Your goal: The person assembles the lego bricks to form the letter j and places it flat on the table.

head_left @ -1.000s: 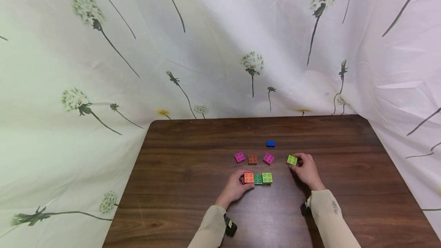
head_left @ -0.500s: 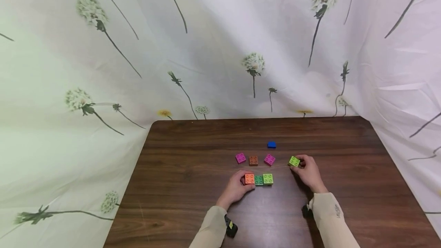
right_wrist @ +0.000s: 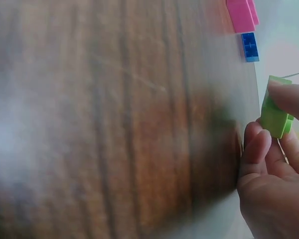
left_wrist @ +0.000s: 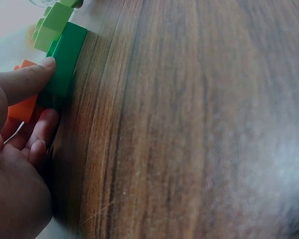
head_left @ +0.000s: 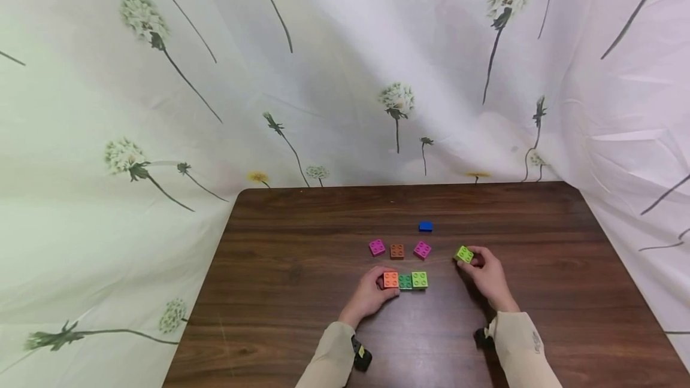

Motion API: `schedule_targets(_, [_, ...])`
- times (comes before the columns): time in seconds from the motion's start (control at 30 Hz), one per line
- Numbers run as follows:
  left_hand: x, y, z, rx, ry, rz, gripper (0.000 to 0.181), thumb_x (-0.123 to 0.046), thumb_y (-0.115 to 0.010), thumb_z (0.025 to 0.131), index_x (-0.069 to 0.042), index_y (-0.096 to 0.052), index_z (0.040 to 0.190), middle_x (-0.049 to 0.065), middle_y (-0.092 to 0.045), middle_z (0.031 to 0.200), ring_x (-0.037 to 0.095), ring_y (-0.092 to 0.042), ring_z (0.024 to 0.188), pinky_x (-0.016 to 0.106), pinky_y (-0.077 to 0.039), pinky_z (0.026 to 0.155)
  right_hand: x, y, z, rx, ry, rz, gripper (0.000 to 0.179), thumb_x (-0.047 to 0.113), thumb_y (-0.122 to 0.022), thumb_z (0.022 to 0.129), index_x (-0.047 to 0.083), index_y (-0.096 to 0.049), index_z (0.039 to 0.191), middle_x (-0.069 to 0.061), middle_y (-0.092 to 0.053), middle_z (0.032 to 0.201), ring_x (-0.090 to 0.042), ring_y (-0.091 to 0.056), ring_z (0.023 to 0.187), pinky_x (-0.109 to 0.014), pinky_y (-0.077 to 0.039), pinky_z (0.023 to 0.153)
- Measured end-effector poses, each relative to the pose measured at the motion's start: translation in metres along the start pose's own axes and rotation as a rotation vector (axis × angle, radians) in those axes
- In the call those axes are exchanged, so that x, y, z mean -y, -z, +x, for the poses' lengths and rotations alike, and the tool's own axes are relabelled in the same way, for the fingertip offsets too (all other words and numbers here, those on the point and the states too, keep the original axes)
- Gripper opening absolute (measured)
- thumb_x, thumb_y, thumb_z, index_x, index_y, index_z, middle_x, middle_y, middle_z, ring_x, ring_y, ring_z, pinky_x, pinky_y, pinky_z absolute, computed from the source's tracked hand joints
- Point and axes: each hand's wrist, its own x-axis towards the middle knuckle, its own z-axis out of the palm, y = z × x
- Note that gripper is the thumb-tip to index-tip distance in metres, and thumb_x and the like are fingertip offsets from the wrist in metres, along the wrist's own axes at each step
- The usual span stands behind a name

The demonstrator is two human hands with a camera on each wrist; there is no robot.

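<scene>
On the table, a dark green brick [head_left: 405, 281] carries an orange brick [head_left: 390, 280] at its left end and a lime green brick [head_left: 419, 280] at its right end. My left hand [head_left: 368, 296] grips the left end of this assembly, its thumb against the green brick's near side in the left wrist view. To the right, my right hand [head_left: 489, 275] pinches a second lime green brick [head_left: 464, 254] between thumb and fingers. In the right wrist view that lime brick [right_wrist: 275, 112] is held tilted, clear of the tabletop.
Behind the assembly lie a magenta brick [head_left: 377, 248], a brown brick [head_left: 397, 251] and another magenta brick [head_left: 423, 249]. Farther back is a blue brick [head_left: 425, 227]. The brown wooden table [head_left: 291, 328] meets a flowered cloth [head_left: 334, 124] at its back edge.
My right hand has shifted slightly right and nearer with the lime green brick, which has turned in its fingers. The left hand keeps its grip on the assembly.
</scene>
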Motion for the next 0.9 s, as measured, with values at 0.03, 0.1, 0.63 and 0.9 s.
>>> schedule_targets(0.03, [0.000,0.000,0.000,0.000,0.001,0.001,0.040,-0.020,-0.077,0.081,-0.016,-0.063,0.119,-0.003,-0.058,0.104,0.010,-0.047,0.086,0.024,-0.038,0.072,0.000,0.000,-0.002,-0.001,0.002,0.003,0.042,0.012,-0.070,0.087,-0.001,-0.054,0.124,-0.016,-0.060,0.099,-0.009,-0.050,0.080,-0.020,-0.042,0.063])
schedule_targets(0.1, [0.000,0.000,0.000,0.001,0.004,0.000,0.040,-0.020,-0.077,0.082,-0.016,-0.063,0.119,-0.004,-0.057,0.102,0.009,-0.047,0.085,0.024,-0.038,0.071,0.001,-0.001,-0.004,-0.004,0.011,0.018,0.042,0.012,-0.070,0.087,-0.001,-0.054,0.124,-0.016,-0.061,0.098,-0.007,-0.051,0.079,-0.020,-0.043,0.063])
schedule_targets(0.63, [0.002,0.001,0.000,0.000,0.009,0.004,0.040,-0.021,-0.078,0.081,-0.017,-0.063,0.119,-0.003,-0.059,0.107,0.010,-0.050,0.091,0.027,-0.041,0.077,0.027,-0.020,-0.029,0.215,0.218,0.090,0.040,0.018,-0.074,0.085,0.007,-0.058,0.121,-0.012,-0.062,0.092,-0.009,-0.056,0.073,-0.025,-0.048,0.059])
schedule_targets(0.9, [0.002,-0.001,0.000,-0.017,-0.042,-0.005,0.040,-0.019,-0.078,0.080,-0.012,-0.063,0.117,-0.001,-0.058,0.099,0.007,-0.047,0.081,0.022,-0.038,0.068,0.042,-0.030,-0.039,0.248,0.394,0.035,0.039,0.013,-0.075,0.083,0.015,-0.062,0.120,-0.003,-0.062,0.094,-0.006,-0.055,0.077,-0.025,-0.048,0.065])
